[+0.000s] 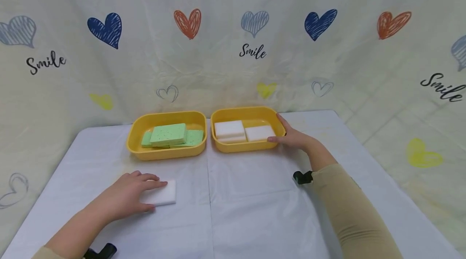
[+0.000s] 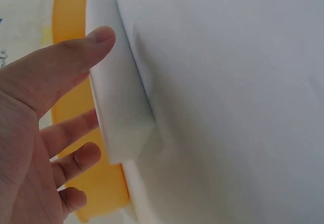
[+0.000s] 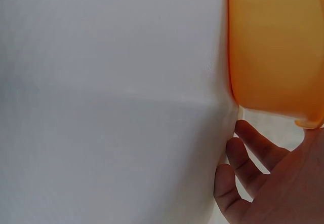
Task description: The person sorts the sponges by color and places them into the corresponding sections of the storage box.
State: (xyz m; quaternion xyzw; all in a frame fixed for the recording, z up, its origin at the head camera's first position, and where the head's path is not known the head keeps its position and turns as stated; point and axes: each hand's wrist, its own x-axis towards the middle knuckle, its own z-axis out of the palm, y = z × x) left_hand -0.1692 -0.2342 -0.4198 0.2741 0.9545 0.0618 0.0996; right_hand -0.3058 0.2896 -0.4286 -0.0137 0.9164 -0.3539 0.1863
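Note:
My left hand (image 1: 125,194) holds a white sponge block (image 1: 165,194) flat on the table by its left part, thumb at the near edge and index finger across the top. Seen from the left wrist, the thumb lies against the long side of the white block (image 2: 119,92); the other fingers are partly behind it. My right hand (image 1: 295,137) spans the right end of a yellow tray (image 1: 244,147), thumb over the front rim and a finger at the back corner. White blocks (image 1: 228,128) lie inside that tray. From the right wrist, several bent fingers show below the tray's end (image 3: 273,82).
A second yellow tray (image 1: 167,153) with several green speckled sponge blocks (image 1: 168,134) stands left of the first, a narrow gap between them. Both are at the back edge of the white-covered table (image 1: 247,202). Behind hangs a sheet (image 1: 218,64) printed with hearts.

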